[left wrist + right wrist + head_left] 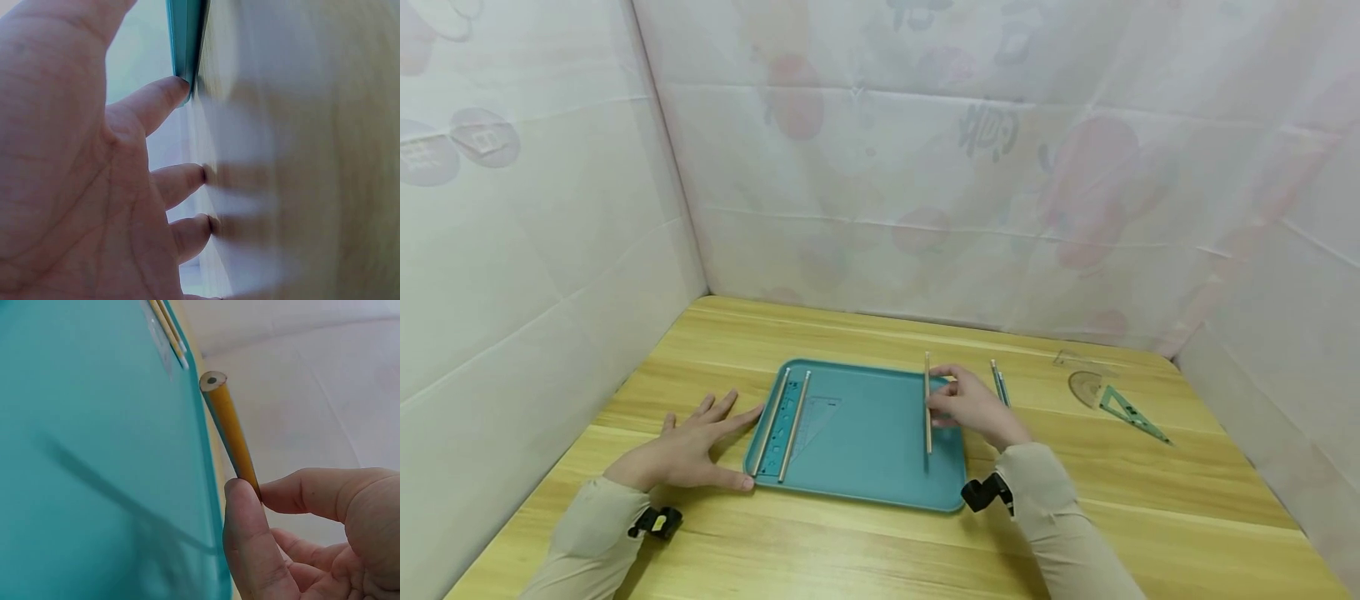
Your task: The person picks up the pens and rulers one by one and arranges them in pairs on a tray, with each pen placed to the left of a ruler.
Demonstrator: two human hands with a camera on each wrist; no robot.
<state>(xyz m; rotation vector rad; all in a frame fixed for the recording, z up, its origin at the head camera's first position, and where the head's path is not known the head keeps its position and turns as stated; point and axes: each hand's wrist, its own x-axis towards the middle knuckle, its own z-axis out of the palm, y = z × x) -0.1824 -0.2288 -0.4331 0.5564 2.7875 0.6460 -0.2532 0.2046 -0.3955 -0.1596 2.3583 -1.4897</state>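
Note:
My right hand (967, 408) pinches an unsharpened yellow pencil (231, 431) between thumb and fingertips, over the right part of a teal tray (872, 450). The pencil's shadow falls on the tray floor. With fingers spread, my left hand (696, 446) rests on the wood table, its thumb and index fingertip at the tray's left edge. Inside the tray at the left, one pencil (772, 421) and another pencil (794, 427) flank a blue stencil ruler (782, 423). A clear set square (817, 423) lies just right of them, partly under the second pencil.
Right of the tray lie two blue-looking pencils (997, 379), partly hidden by my right hand. Farther right on the table (1150, 475) are a clear protractor (1084, 388), a green set square (1131, 414) and a faint clear piece (1071, 359). Pale printed cloth (880, 200) walls the table's sides and back.

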